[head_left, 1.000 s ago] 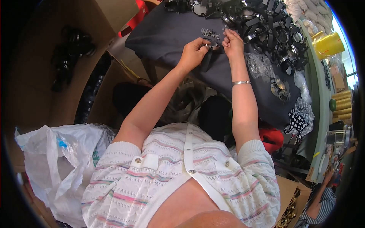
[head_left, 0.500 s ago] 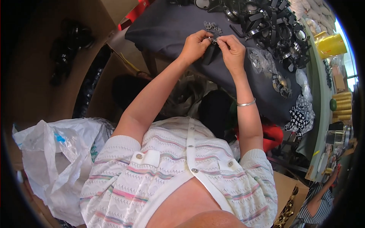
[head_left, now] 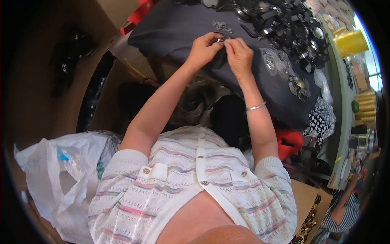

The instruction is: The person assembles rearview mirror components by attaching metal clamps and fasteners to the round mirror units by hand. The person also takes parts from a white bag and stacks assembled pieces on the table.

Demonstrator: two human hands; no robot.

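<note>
Above the dark cloth my left hand [head_left: 204,50] and my right hand [head_left: 239,56] meet, fingertips almost touching. Both are closed in a pinch at the end of a black watch strap [head_left: 219,61], which hangs down between them. A small silver metal piece [head_left: 219,40] shows at my left fingertips; it looks like a buckle, but its details are too small to tell. What exactly lies between my right thumb and finger is partly hidden. Just beyond my hands is a little heap of silver metal pieces [head_left: 222,27].
Black-strapped watches [head_left: 280,28] are piled at the table's far right. Closer in lie a clear bag of small metal parts [head_left: 275,61] and several loose watch pieces [head_left: 299,87]. A white plastic bag [head_left: 61,179] stands at left; a person in a striped top [head_left: 345,213] is at lower right.
Both hands have shifted slightly left with the strap in the picture, along with the table. The silver piece now shows more at the left fingertips.
</note>
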